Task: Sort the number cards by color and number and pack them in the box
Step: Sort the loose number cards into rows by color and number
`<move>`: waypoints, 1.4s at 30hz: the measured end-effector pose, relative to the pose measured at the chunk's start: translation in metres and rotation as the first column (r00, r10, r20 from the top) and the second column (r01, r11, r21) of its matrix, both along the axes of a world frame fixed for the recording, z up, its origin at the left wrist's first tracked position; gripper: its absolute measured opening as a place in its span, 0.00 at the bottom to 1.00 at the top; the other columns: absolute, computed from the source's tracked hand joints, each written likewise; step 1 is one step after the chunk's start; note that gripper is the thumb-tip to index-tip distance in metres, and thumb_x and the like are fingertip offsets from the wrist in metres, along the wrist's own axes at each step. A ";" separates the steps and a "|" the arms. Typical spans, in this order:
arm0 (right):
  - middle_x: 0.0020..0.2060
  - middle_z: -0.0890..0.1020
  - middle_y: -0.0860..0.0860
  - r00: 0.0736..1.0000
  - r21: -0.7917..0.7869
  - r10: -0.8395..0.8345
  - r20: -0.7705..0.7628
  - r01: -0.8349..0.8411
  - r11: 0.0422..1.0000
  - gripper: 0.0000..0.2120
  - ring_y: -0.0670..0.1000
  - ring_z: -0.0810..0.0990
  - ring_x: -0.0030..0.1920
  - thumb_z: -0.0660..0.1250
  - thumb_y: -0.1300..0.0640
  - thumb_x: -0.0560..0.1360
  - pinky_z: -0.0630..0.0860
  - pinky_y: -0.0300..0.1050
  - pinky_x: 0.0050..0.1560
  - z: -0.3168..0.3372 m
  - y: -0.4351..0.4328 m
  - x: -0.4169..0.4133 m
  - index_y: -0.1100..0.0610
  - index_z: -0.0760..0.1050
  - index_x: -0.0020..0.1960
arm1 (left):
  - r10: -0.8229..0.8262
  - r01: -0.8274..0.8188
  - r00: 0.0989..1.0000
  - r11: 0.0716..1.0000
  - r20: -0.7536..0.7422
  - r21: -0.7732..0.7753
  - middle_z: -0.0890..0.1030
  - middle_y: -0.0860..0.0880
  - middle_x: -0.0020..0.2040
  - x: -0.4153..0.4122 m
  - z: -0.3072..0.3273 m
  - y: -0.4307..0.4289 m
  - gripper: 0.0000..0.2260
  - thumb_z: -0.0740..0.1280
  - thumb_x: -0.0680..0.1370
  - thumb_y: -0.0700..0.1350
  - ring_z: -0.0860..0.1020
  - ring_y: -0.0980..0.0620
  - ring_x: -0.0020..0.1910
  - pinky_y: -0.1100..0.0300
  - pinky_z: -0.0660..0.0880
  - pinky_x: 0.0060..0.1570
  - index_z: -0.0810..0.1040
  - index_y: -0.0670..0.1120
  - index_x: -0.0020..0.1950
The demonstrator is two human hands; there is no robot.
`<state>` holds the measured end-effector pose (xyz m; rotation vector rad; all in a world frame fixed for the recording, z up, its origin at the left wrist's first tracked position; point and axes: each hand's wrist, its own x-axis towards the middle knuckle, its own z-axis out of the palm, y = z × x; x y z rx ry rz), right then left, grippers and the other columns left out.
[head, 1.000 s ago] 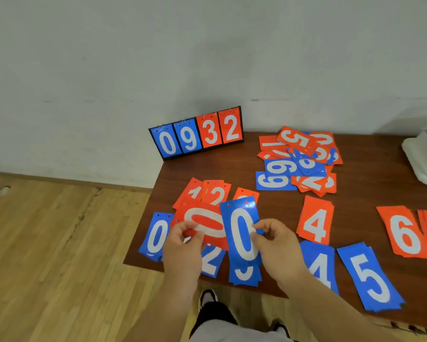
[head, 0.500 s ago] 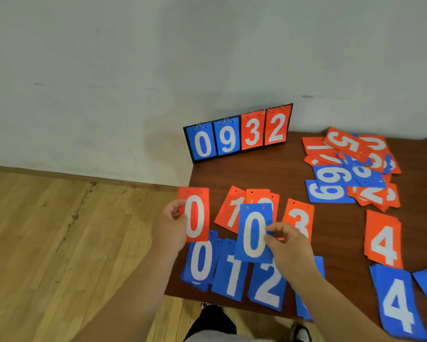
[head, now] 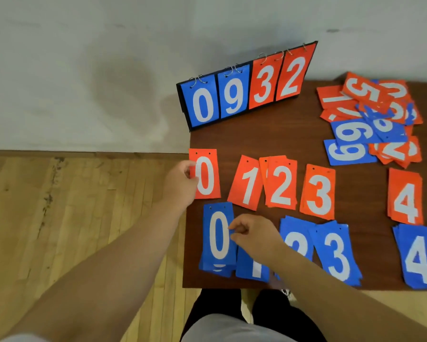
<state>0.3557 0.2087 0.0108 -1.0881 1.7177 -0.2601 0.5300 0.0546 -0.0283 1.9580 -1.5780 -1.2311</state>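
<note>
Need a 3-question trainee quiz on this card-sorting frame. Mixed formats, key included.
1. True or false: the left hand holds the orange 0 card by its left edge.
2. Multiple choice: the right hand pinches the blue 0 card at its A) top edge, B) right edge, C) bottom edge.
3. Fill in: the scoreboard stand at the back reads ____.
Key: 1 true; 2 B; 3 0932.

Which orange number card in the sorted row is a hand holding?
The orange 0 number card, leftmost in the row: the left hand pinches its left edge. The other orange cards lie untouched.
</note>
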 end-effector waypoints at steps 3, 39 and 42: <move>0.46 0.80 0.41 0.977 0.033 0.185 -0.108 -0.183 0.983 0.07 0.45 0.80 0.48 0.69 0.54 0.79 0.79 0.40 0.50 -0.014 0.002 0.007 0.47 0.80 0.57 | -0.140 0.158 0.976 0.983 0.168 -0.096 0.79 0.51 0.64 -0.003 -0.005 0.002 0.16 0.70 0.80 0.44 0.79 0.50 0.61 0.56 0.80 0.56 0.76 0.53 0.67; 0.63 0.77 0.47 0.886 -0.433 -0.311 -0.345 0.144 0.890 0.16 0.48 0.77 0.61 0.72 0.49 0.77 0.74 0.42 0.59 0.093 0.179 -0.457 0.49 0.78 0.64 | -0.336 0.473 0.788 0.867 0.516 -0.158 0.71 0.50 0.68 -0.335 0.132 0.218 0.26 0.70 0.77 0.60 0.71 0.48 0.67 0.52 0.74 0.62 0.69 0.55 0.72; 0.64 0.77 0.47 0.897 -0.405 -0.305 -0.320 0.161 0.900 0.16 0.48 0.77 0.61 0.71 0.49 0.78 0.76 0.45 0.59 0.095 0.166 -0.467 0.48 0.77 0.64 | -0.319 0.460 0.785 0.874 0.530 -0.156 0.71 0.50 0.69 -0.345 0.138 0.205 0.27 0.71 0.77 0.59 0.70 0.48 0.68 0.52 0.72 0.63 0.69 0.54 0.72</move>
